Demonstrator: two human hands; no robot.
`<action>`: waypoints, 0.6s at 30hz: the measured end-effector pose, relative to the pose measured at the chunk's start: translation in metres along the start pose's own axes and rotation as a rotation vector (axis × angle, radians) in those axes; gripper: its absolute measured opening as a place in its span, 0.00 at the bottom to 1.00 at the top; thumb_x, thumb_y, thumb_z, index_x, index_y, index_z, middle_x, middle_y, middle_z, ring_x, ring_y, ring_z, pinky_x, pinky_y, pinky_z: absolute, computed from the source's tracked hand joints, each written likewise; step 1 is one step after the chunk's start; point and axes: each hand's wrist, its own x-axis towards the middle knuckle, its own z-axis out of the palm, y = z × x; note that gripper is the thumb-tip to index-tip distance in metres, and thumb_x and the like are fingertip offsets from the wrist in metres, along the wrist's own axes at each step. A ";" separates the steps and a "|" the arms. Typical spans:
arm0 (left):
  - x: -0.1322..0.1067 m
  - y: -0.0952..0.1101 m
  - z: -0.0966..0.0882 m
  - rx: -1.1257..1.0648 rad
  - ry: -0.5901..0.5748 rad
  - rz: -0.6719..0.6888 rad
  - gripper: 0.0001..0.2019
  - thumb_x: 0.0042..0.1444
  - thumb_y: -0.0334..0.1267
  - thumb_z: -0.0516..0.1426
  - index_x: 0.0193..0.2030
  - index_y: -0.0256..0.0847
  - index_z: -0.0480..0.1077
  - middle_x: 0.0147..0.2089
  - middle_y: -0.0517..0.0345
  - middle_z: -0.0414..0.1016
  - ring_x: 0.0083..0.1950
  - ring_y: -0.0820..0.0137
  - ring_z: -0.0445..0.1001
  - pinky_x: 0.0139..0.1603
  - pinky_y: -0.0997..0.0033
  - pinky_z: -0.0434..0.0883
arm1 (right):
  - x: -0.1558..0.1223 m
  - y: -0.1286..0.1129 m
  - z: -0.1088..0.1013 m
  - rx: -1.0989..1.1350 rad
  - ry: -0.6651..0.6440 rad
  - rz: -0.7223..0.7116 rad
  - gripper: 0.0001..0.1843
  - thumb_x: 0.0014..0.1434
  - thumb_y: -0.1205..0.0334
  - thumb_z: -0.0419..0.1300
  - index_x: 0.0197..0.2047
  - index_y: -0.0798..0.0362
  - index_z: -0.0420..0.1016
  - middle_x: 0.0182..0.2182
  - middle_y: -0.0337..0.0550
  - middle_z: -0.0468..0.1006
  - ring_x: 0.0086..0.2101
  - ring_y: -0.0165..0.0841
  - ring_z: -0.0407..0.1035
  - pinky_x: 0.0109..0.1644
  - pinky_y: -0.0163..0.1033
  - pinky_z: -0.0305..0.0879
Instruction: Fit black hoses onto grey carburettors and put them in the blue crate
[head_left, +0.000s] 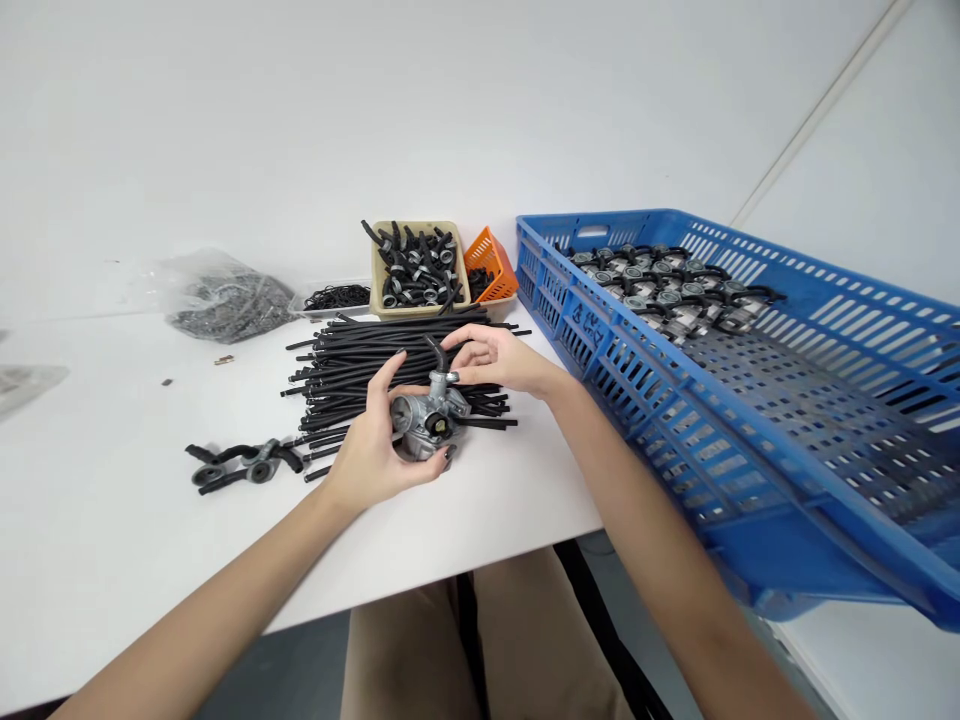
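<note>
A silver-grey metal carburetor [427, 422] is held above the table in my left hand [379, 430], with the thumb below and the fingers behind it. A short bent black rubber hose [436, 352] sticks up from its top. My right hand [495, 360] pinches at the carburetor's top beside that hose; the exact contact of its fingertips is partly hidden. Behind and under both hands lies a wide pile of straight black rubber tubes [352, 365]. Left of my left hand, two metal rings with black hoses [262, 468] lie on the white table [135, 560].
On the right stands a big blue plastic crate [645, 370] with several carburetors [667, 285] at its far end. Along the wall are a cream bin [381, 290] of hose pieces, an orange basket [501, 262], a tray of black rings [337, 297] and a plastic bag of small parts [232, 300].
</note>
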 end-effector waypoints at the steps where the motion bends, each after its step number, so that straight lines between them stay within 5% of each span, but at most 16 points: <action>1: 0.000 0.000 0.000 -0.001 0.001 -0.003 0.52 0.43 0.39 0.64 0.69 0.46 0.35 0.53 0.47 0.73 0.40 0.65 0.78 0.44 0.61 0.75 | 0.001 0.001 0.001 0.008 0.012 -0.003 0.20 0.48 0.67 0.68 0.44 0.55 0.70 0.29 0.36 0.76 0.31 0.27 0.72 0.39 0.33 0.69; 11: -0.001 -0.001 0.001 0.012 0.025 -0.017 0.53 0.42 0.39 0.65 0.69 0.45 0.37 0.53 0.47 0.73 0.40 0.63 0.78 0.44 0.60 0.75 | 0.012 0.014 0.026 0.075 0.136 -0.082 0.37 0.47 0.66 0.70 0.58 0.49 0.61 0.42 0.41 0.77 0.32 0.26 0.70 0.42 0.34 0.70; 18: 0.000 -0.001 0.000 0.016 0.005 -0.011 0.53 0.42 0.40 0.65 0.69 0.45 0.36 0.53 0.47 0.73 0.39 0.65 0.78 0.43 0.62 0.75 | 0.010 0.003 0.017 -0.020 0.168 -0.063 0.11 0.55 0.57 0.65 0.36 0.55 0.74 0.32 0.41 0.79 0.32 0.28 0.71 0.39 0.34 0.69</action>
